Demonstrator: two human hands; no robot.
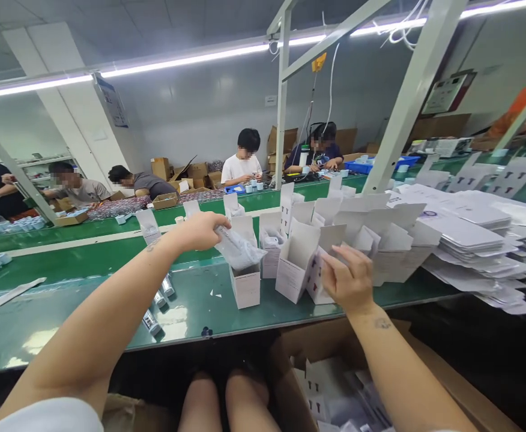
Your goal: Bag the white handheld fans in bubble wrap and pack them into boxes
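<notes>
In the middle of the head view, my left hand is closed on the top of a clear plastic bag with something pale inside. The bag's lower end sits at the mouth of an open white carton with its flap up. To the right, my right hand has its fingers bent around the upper side of another open white carton, which has small dark prints. A tilted open carton stands just left of that hand. The fingertips of my left hand are partly hidden behind the bag.
More open cartons crowd the bench behind my right hand. Stacks of flat cartons lie at right. Small pale blue boxes rest near the bench edge. A large cardboard box stands below. Co-workers sit across the green belt.
</notes>
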